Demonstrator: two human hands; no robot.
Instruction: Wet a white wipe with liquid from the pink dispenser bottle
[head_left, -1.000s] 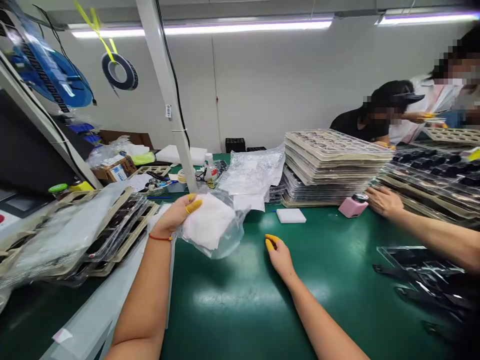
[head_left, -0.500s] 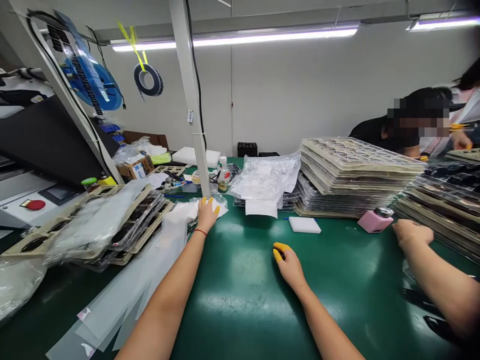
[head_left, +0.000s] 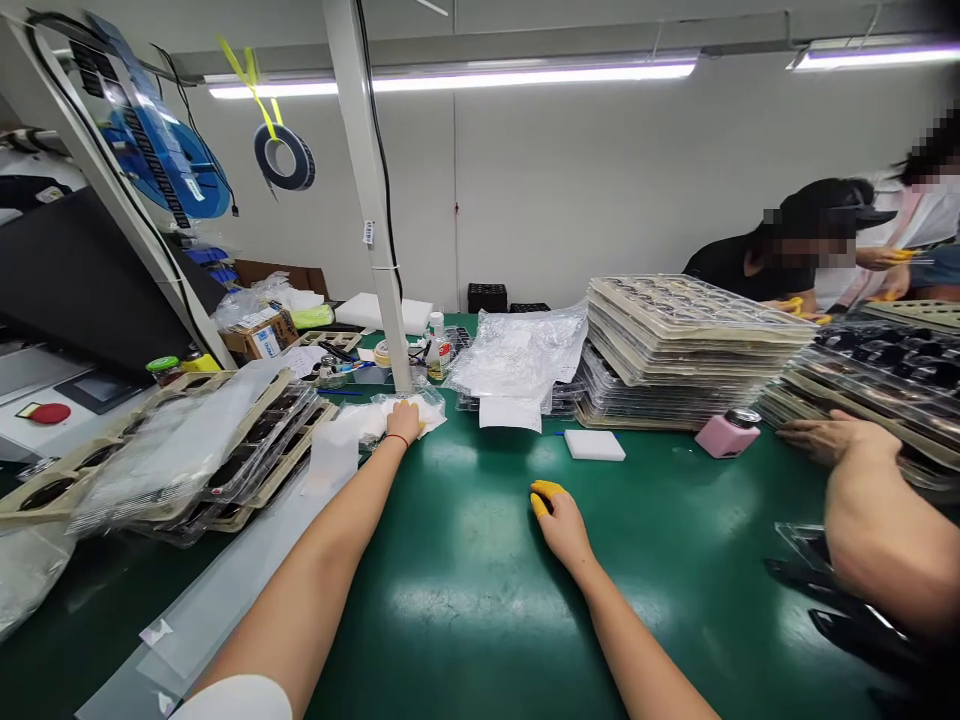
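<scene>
- Centre-left: left hand [head_left: 403, 422] on clear bag [head_left: 432, 402], grip unclear; bag, earlier held up, now by post [head_left: 373, 200].
- Centre: right hand [head_left: 561, 522] loosely open.
- Right: tray stack [head_left: 690, 350] behind pink bottle [head_left: 727, 434].

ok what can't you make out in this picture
All in the head view:
- left hand: its own back hides how the fingertips meet the plastic bag
- right hand: curled lower fingers hidden beneath it
- bottle label: too small to read
- dark pieces: partly covered by another person's arm, lost in shadow at the right edge
</scene>
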